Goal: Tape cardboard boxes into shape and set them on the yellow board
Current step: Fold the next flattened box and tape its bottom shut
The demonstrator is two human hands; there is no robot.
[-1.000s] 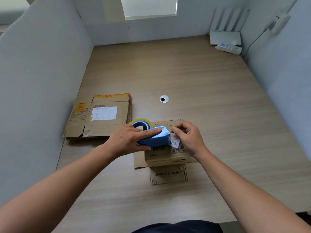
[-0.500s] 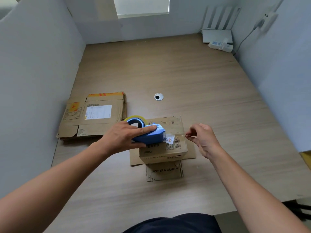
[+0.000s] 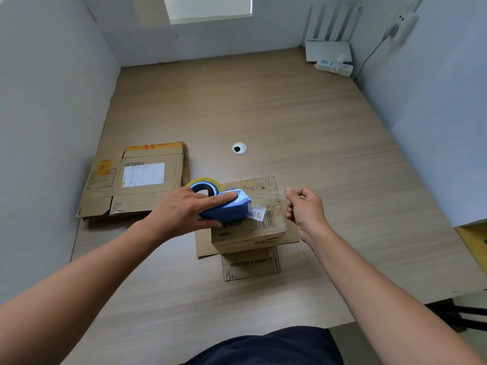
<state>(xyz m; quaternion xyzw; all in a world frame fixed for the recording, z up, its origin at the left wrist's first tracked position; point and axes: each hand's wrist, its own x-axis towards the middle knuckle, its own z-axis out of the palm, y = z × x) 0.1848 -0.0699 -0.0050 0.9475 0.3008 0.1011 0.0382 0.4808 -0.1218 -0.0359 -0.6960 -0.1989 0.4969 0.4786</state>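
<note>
Brown cardboard box [image 3: 247,227] stood on the bench [image 3: 290,114] close in front of the person, with loose flaps lying flat on the wood round its base. The left hand [image 3: 181,210] gripped a blue dispenser [image 3: 228,208], forefinger laid straight along its top, and the dispenser's nose rested over the box's upper face. The right hand [image 3: 305,206] was curled, thumb and fingertips pinching the free end of clear tape [image 3: 267,197]. The tape ran taut from the dispenser's nose past the box's right edge. Whether it touched the cardboard, I could not tell.

A stack [image 3: 137,180] of flattened boxes lay to the left, near the wall. Only a corner of the yellow board [image 3: 474,241] showed at the far right, well apart from the box.

I judged the step in hand to be taping the box's top seam, with a strip drawn out but not yet stuck down. The next move called for bringing the pinched end down over the right edge and pressing it on. Then the dispenser would be drawn left along the seam under even tension before cutting. The box looked light and could slide.
</note>
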